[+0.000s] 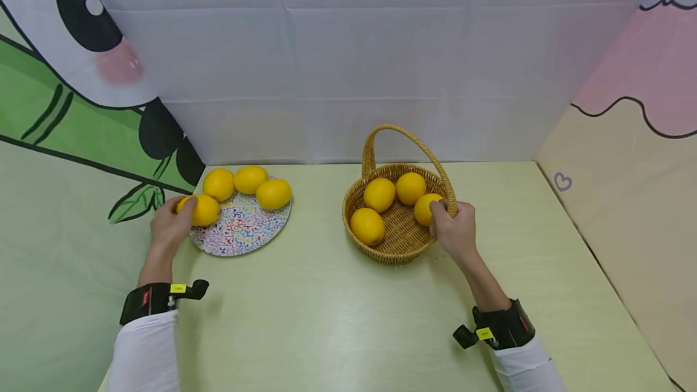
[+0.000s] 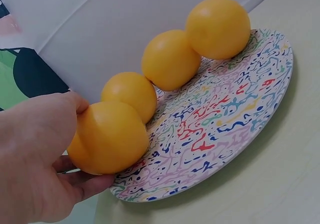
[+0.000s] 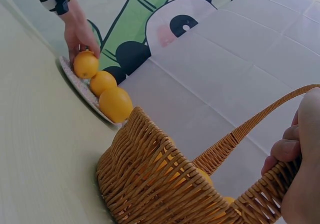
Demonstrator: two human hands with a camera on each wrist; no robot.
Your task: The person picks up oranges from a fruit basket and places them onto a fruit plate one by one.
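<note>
My left hand (image 1: 170, 227) holds an orange (image 2: 110, 139) at the left edge of a speckled multicoloured plate (image 1: 242, 228), thumb on one side and fingers beneath. Three more oranges sit along the plate's back, one of them a rear orange (image 1: 251, 179). On the right, my right hand (image 1: 457, 230) grips the handle (image 1: 414, 137) of a round wicker basket (image 1: 400, 256) near its base at the rim. Several oranges lie in the basket, among them a front-left orange (image 1: 367, 226). The right wrist view shows the basket's woven side close up, mostly hiding its contents.
Both plate and basket stand on a pale green table (image 1: 327, 319), a gap of table between them. A grey-white cloth wall (image 1: 337, 65) rises right behind. Printed cloth panels border the left and right sides.
</note>
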